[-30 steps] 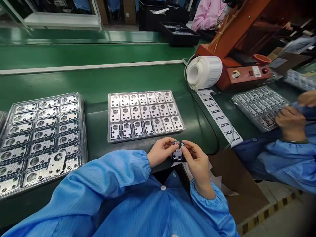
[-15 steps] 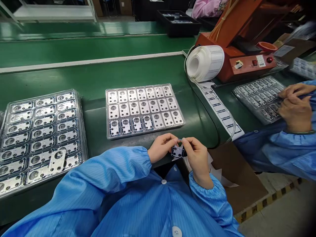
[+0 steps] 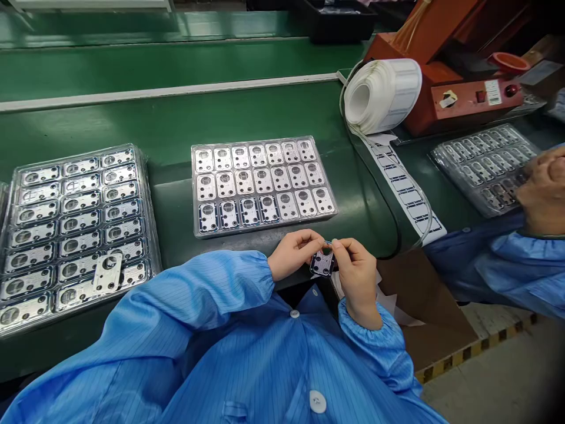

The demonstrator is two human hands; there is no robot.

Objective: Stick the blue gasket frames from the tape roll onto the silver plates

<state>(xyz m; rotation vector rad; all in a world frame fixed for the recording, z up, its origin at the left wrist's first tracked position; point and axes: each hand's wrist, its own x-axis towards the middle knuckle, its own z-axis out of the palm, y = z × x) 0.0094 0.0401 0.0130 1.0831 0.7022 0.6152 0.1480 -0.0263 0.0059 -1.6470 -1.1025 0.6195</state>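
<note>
Between my two hands, just off the table's near edge, hangs a small metal plate (image 3: 322, 265) with a large round hole and a dark blue border. My left hand (image 3: 295, 252) pinches its upper left corner. The upper right corner is between the thumb and fingers of my right hand (image 3: 354, 268). Beyond them lies a clear plastic tray (image 3: 267, 220) with rows of similar silver plates; several in the front row, at the left, have dark blue edges. To the left stands a stack of trays (image 3: 152, 235), with one loose plate (image 3: 107, 272) lying tilted on top.
A roll of white labels (image 3: 383, 97) trails its strip (image 3: 408, 194) toward the table edge, beside a black cable. Behind it stands an orange machine (image 3: 477, 97). At the right, a co-worker's hand (image 3: 545, 188) is over another tray (image 3: 485, 165). An open cardboard box (image 3: 435, 312) sits below.
The view has tipped down slightly and shifted. Both my hands keep their pinch on the plate, with little visible movement. The co-worker's hands have moved toward the right edge.
</note>
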